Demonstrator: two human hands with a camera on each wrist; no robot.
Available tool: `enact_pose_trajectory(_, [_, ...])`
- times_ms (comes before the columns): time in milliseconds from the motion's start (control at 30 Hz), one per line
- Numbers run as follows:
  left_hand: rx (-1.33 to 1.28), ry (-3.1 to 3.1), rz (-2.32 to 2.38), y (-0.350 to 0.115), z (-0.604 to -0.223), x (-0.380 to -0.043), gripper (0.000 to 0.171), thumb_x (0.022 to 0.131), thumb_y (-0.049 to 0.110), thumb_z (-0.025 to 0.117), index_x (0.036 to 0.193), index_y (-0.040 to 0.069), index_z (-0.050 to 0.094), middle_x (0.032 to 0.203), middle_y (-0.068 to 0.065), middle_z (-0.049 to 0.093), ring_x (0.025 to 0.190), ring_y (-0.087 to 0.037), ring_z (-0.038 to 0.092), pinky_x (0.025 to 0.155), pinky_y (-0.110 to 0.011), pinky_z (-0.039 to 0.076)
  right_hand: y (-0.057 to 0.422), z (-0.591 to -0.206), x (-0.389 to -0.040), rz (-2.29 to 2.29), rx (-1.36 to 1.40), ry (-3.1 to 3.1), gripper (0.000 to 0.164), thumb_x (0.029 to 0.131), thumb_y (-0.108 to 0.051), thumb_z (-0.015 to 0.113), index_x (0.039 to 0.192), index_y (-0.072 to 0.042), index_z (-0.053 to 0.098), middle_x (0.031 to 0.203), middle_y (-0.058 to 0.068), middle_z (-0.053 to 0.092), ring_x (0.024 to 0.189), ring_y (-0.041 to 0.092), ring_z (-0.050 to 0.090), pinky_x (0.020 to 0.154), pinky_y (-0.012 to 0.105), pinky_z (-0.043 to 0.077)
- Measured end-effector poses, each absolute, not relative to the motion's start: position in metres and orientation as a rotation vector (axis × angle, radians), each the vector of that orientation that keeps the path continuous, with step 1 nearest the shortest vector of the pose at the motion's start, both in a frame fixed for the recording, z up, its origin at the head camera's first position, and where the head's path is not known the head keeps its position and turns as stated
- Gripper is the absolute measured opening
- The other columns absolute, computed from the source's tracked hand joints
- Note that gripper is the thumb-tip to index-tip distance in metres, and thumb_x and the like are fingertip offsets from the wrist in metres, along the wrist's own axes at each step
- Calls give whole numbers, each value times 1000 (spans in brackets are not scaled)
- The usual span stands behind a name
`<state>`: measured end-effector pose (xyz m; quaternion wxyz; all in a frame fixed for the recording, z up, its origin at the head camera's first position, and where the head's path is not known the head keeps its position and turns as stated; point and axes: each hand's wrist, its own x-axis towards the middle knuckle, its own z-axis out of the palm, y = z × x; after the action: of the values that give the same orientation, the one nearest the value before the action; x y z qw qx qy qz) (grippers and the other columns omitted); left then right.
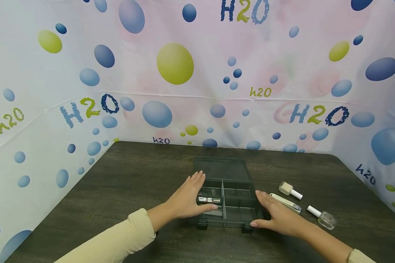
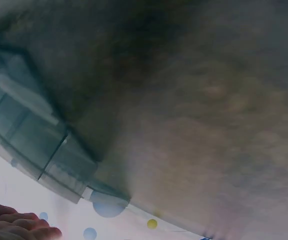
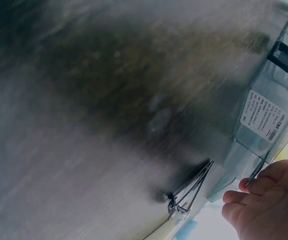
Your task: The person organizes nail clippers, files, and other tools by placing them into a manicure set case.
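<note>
A dark see-through divided box stands on the table with its lid folded back. In its left part lies a small dark tube with a silver band, partly covered by the left hand. My left hand is at the box's left side, fingers straight and thumb over the left compartments. At the right wall my right hand touches the box, fingers extended along it and thumb near the front corner. The right wrist view shows those fingers beside the box wall, which carries a white label.
Right of the box lie a nail clipper, a cream nail polish bottle with a white cap, and a clear one. The dark wooden table ends against a patterned curtain.
</note>
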<state>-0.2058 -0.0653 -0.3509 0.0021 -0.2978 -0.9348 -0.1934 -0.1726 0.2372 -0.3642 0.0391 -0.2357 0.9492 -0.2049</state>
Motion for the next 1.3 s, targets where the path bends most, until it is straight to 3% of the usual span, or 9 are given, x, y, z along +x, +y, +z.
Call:
enact_pose_trajectory(333, [-886,-2976,-489,-85,-364,-197,110,74,70,57,146,-4,19,153,-21,17,143,-34,16,115,-49,18,238,-364,-173,-612,-715,2912,100,77,-59,63,141,11,29,144,32,29,131,51,29,100,63,31])
enact_pose_trajectory(1067, [-879,-3042,-440,-91,-378,-192,114,73,74,55,146,-4,17,153,-22,15,143,-35,14,115,-47,20,239,-360,-172,-635,-691,2858,102,77,-60,62,142,9,25,146,33,24,133,52,25,99,64,31])
enact_pose_trajectory(1300, [-864,-3061,-421,-91,-374,-192,113,73,74,56,146,-4,20,153,-22,18,142,-34,17,115,-45,23,248,-356,-172,-759,-752,2934,87,82,-48,63,140,9,32,143,31,33,128,49,35,96,60,38])
